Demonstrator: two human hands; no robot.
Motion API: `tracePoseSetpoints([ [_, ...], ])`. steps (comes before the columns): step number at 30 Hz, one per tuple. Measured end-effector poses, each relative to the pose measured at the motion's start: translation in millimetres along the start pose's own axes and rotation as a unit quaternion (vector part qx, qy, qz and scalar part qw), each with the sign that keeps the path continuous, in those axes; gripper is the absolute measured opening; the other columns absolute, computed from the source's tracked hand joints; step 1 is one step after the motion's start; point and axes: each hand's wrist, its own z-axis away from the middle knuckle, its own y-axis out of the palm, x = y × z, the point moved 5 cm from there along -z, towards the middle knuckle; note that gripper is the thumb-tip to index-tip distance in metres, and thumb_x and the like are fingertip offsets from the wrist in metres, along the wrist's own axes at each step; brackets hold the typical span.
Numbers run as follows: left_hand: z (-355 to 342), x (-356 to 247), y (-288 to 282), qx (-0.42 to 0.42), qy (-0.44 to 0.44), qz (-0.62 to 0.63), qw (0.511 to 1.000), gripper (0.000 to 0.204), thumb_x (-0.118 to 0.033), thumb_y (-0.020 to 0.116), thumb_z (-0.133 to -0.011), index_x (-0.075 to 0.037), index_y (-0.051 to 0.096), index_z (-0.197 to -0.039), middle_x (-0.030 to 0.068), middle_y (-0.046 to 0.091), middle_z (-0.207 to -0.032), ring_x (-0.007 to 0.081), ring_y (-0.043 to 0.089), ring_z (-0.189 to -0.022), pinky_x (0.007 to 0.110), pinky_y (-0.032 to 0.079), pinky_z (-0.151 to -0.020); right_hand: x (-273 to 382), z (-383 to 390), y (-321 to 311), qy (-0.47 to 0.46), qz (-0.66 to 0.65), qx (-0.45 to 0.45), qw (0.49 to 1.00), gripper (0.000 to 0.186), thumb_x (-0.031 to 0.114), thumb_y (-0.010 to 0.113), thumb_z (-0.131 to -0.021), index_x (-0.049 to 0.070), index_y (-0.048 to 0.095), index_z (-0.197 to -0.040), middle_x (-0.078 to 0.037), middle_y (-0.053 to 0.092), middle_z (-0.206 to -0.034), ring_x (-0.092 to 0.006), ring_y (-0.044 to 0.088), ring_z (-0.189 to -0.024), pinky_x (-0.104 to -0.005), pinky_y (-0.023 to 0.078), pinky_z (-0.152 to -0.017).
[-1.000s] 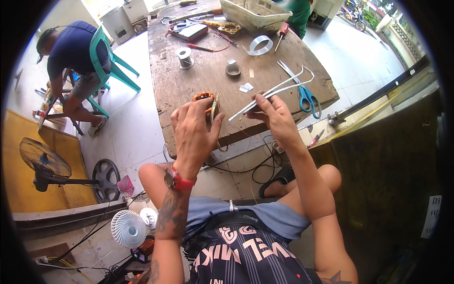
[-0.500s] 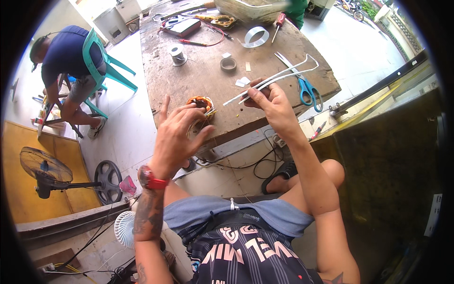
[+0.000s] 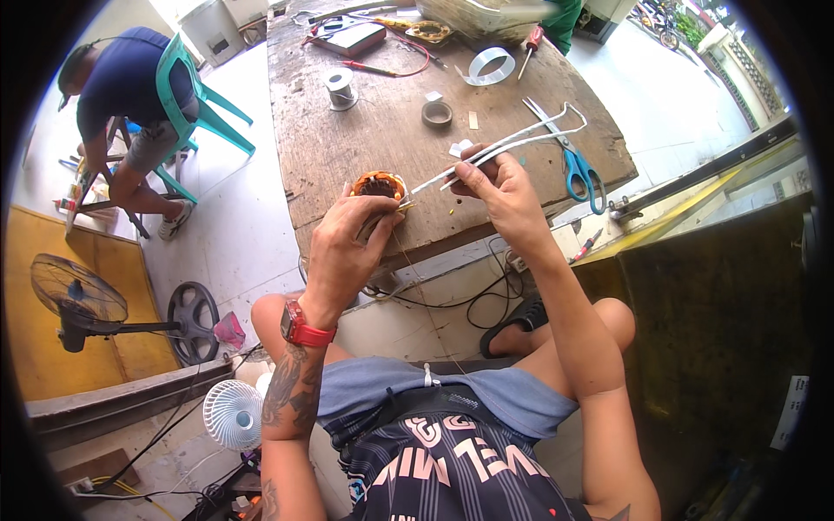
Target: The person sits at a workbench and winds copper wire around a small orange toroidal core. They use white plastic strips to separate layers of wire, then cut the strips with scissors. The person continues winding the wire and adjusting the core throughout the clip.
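My left hand [image 3: 350, 240] is closed at the near edge of an orange-wound ring-shaped coil [image 3: 379, 184], thumb and fingers on its thin wire leads. A fine wire hangs down from it toward my lap. My right hand [image 3: 502, 201] grips long white tubes [image 3: 547, 135], folded in a loop at the far end; their near ends point at the coil. Just right of that hand lie blue-handled scissors [image 3: 584, 182]. Beyond the coil are small white pieces [image 3: 460, 148].
On the wooden table [image 3: 321, 148] are a wire spool [image 3: 340, 89], tape rolls [image 3: 436, 114], a tester [image 3: 343, 37], a screwdriver [image 3: 531, 48] and a plastic bin [image 3: 473, 17]. A co-worker [image 3: 130, 95] sits left; another person's green sleeve [image 3: 556, 26] shows behind. Fans [image 3: 80, 291] and cables flank me.
My left hand lifted off the coil and spread, then closed on its leads again. My right hand raised the white tubes slightly and turned them flatter.
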Motion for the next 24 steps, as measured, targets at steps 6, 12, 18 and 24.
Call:
tracePoseSetpoints([
  [6,0,2,-1,0.007,-0.003,-0.002,1.0,0.015,-0.009,0.079,-0.093,-0.008,0.077,-0.108,0.0103,0.079,-0.103,0.0314,0.076,-0.101,0.057,0.045,-0.119,2,-2,1,0.003,0.005,0.01,1.0,0.036,0.022,0.069,-0.108,-0.004,0.058,-0.131,-0.012,0.074,-0.112,-0.0178,0.073,-0.104,-0.0344,0.062,-0.095],
  [12,-3,-5,-1,-0.005,-0.046,0.019,0.999,0.02,-0.013,0.081,-0.093,-0.01,0.076,-0.112,0.0089,0.076,-0.106,0.0314,0.073,-0.101,0.055,0.048,-0.116,7,-2,0,-0.002,0.002,0.016,1.0,0.036,0.022,0.069,-0.108,-0.004,0.058,-0.131,-0.013,0.075,-0.114,-0.018,0.073,-0.105,-0.0347,0.061,-0.096],
  [18,-16,-18,7,-0.061,0.073,-0.126,0.988,0.017,-0.018,0.079,-0.095,-0.012,0.075,-0.11,0.0053,0.071,-0.107,0.0289,0.068,-0.1,0.058,0.046,-0.113,13,-2,3,0.005,-0.01,0.036,0.999,0.035,0.021,0.069,-0.108,-0.003,0.059,-0.131,-0.012,0.074,-0.113,-0.0168,0.073,-0.104,-0.0336,0.061,-0.097],
  [24,-16,-10,12,-0.056,0.045,-0.106,0.992,0.013,-0.018,0.078,-0.096,-0.01,0.073,-0.105,0.005,0.072,-0.102,0.0288,0.068,-0.1,0.058,0.044,-0.115,10,-1,5,0.007,-0.024,0.035,0.999,0.033,0.021,0.069,-0.108,-0.002,0.059,-0.13,-0.011,0.074,-0.112,-0.0167,0.073,-0.104,-0.0337,0.062,-0.096],
])
